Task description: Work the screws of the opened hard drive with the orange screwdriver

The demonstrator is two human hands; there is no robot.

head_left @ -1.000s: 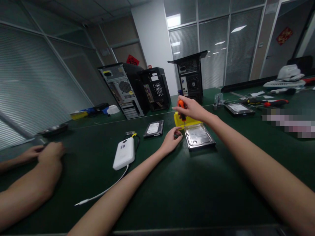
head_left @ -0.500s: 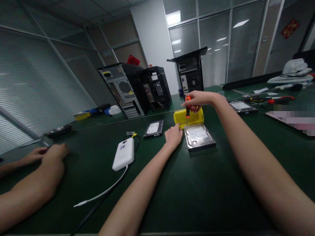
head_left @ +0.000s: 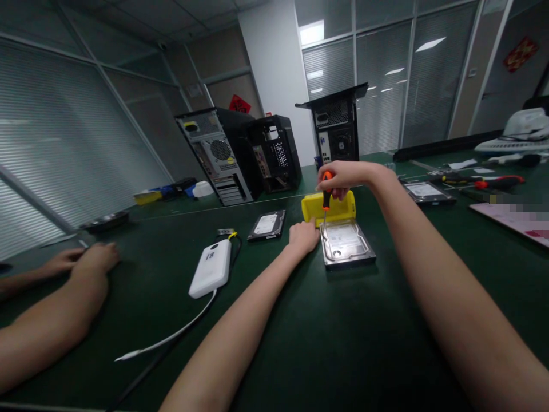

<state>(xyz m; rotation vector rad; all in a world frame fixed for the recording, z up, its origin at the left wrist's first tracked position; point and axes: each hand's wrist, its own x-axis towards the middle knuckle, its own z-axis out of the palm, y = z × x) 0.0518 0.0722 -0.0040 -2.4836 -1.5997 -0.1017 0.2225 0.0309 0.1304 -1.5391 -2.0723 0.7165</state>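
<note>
My right hand (head_left: 337, 177) is closed around an orange and black screwdriver (head_left: 327, 191). It points down, its shaft reaching the far left corner of a silver hard drive (head_left: 349, 246) that lies flat on the green table. My left hand (head_left: 303, 237) rests low at the drive's left edge, fingers curled against that corner; its fingertips are partly hidden. Just behind the drive stands an open yellow case (head_left: 332, 207), close to both hands. Left of my left hand lies a second hard drive (head_left: 267, 225), label up.
A white power bank (head_left: 211, 269) with a cable lies to the left. Another person's hands (head_left: 92, 257) are at far left. Computer cases (head_left: 223, 154) stand behind. To the right are another hard drive (head_left: 424, 191), red-handled pliers (head_left: 500, 182) and a pinkish flat item (head_left: 510, 220).
The view has shifted slightly. My right hand still holds the screwdriver at the same corner of the drive, and my left hand stays beside it.
</note>
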